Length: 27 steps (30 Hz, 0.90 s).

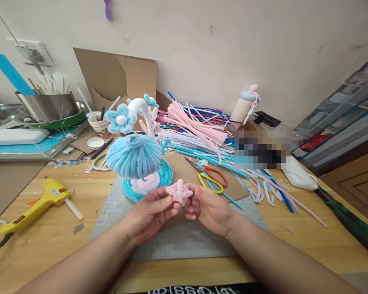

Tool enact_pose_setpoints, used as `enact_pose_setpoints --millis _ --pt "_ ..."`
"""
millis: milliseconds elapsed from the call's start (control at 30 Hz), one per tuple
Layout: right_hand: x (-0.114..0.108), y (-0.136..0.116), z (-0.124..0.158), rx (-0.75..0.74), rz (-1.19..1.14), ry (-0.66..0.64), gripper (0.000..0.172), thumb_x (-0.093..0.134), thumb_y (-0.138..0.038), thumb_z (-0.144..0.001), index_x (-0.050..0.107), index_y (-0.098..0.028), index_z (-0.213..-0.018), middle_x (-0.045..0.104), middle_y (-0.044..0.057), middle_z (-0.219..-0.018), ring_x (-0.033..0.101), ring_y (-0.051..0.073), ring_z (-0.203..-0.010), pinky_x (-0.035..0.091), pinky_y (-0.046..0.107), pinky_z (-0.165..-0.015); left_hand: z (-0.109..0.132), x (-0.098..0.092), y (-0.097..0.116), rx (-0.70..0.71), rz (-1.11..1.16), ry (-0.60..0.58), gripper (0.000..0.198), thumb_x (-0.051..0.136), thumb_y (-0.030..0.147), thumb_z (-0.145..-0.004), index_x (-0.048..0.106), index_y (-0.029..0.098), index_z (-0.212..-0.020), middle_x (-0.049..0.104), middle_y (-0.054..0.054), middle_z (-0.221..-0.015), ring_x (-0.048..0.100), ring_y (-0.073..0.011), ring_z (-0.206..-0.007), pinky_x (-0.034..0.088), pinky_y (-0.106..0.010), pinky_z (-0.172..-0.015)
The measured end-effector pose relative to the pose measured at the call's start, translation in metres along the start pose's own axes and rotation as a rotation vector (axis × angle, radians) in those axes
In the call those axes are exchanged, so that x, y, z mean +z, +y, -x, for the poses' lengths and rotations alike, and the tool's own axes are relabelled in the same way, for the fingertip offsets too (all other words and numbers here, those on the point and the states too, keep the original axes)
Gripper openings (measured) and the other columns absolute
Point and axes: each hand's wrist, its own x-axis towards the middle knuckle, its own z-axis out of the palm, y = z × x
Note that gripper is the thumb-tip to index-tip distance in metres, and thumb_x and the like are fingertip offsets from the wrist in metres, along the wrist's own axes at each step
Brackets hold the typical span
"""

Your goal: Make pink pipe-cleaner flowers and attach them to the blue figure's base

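A small pink fuzzy star (pixel 180 193), which looks made of pipe cleaner, is held up between both hands over the grey cutting mat. My left hand (pixel 151 212) pinches its left side with thumb and fingers. On the other side, the fingers of my right hand (pixel 210 208) grip the star's right point. Just behind them stands a pipe-cleaner piece with a light-blue pleated shade (pixel 134 156), a blue flower (pixel 121 119) above it and a round blue and pink base (pixel 168 173). Scissors with red and yellow handles (pixel 213 182) lie behind my right hand.
A yellow glue gun (pixel 39 204) lies at the left. Bundles of pink pipe cleaners (pixel 196 126) and other colours cover the back middle. A bottle (pixel 244 107) stands behind them. The grey cutting mat (pixel 184 245) lies under my hands; a metal pot (pixel 49 104) holds sticks.
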Motion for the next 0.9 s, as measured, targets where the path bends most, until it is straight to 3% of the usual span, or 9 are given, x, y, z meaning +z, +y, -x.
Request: enact_pose_setpoints --millis 133,267,333,433,567,733,900 --pt "0.001 0.001 -0.001 -0.051 0.141 0.093 0.034 0.071 -0.046 -0.074 0.060 -0.014 -0.074 0.055 -0.001 -0.061 0.042 0.007 -0.051 0.026 0.020 -0.046 0.002 0.004 0.000 0.025 -0.138 -0.087 0.026 0.074 0.022 -0.073 0.068 0.013 -0.097 0.068 -0.007 -0.088 0.063 -0.0128 -0.078 0.049 -0.020 -0.069" --pt "0.003 -0.001 -0.001 -0.058 0.121 0.161 0.035 0.076 -0.042 -0.069 0.055 -0.014 -0.064 0.047 -0.005 -0.055 0.035 0.005 -0.048 0.022 0.019 -0.045 0.003 0.005 0.001 0.143 -0.254 -0.014 0.024 0.074 0.031 -0.073 0.069 0.012 -0.086 0.063 -0.002 -0.076 0.052 -0.0069 -0.065 0.040 -0.016 -0.058" --pt "0.004 -0.002 -0.001 -0.023 0.095 0.135 0.033 0.077 -0.040 -0.068 0.057 -0.014 -0.064 0.047 -0.005 -0.055 0.033 0.004 -0.048 0.020 0.019 -0.045 0.003 0.005 0.002 0.110 -0.255 0.015 0.020 0.075 0.030 -0.072 0.070 0.011 -0.080 0.061 0.000 -0.069 0.047 -0.0046 -0.058 0.037 -0.016 -0.056" --pt "0.003 0.000 0.000 0.023 0.037 0.070 0.031 0.078 -0.038 -0.067 0.061 -0.012 -0.067 0.048 -0.004 -0.056 0.034 0.004 -0.049 0.020 0.019 -0.045 0.003 0.005 0.003 0.037 -0.181 -0.052 0.021 0.077 0.027 -0.070 0.072 0.011 -0.083 0.066 -0.002 -0.072 0.054 -0.0062 -0.064 0.040 -0.016 -0.061" --pt "0.000 0.008 0.000 0.064 -0.015 0.031 0.030 0.078 -0.038 -0.068 0.064 -0.012 -0.069 0.054 -0.001 -0.060 0.043 0.005 -0.052 0.029 0.020 -0.050 0.003 0.003 0.001 -0.034 -0.119 -0.122 0.022 0.079 0.027 -0.068 0.072 0.010 -0.079 0.068 -0.004 -0.071 0.058 -0.0075 -0.064 0.043 -0.016 -0.064" --pt "0.003 0.009 0.000 0.057 -0.064 -0.031 0.032 0.070 -0.043 -0.076 0.066 -0.012 -0.080 0.059 0.003 -0.068 0.051 0.009 -0.060 0.031 0.020 -0.052 -0.002 -0.002 -0.001 -0.034 -0.056 -0.031 0.020 0.080 0.024 -0.066 0.071 0.009 -0.076 0.066 -0.001 -0.065 0.056 -0.0041 -0.058 0.045 -0.013 -0.061" --pt "0.005 0.001 -0.001 -0.054 -0.054 0.043 0.028 0.072 -0.041 -0.074 0.064 -0.015 -0.081 0.057 0.000 -0.068 0.043 0.006 -0.056 0.032 0.020 -0.052 -0.001 0.001 0.000 0.030 -0.001 0.032 0.024 0.077 0.016 -0.069 0.071 0.013 -0.092 0.070 -0.003 -0.082 0.063 -0.0070 -0.071 0.050 -0.016 -0.073"
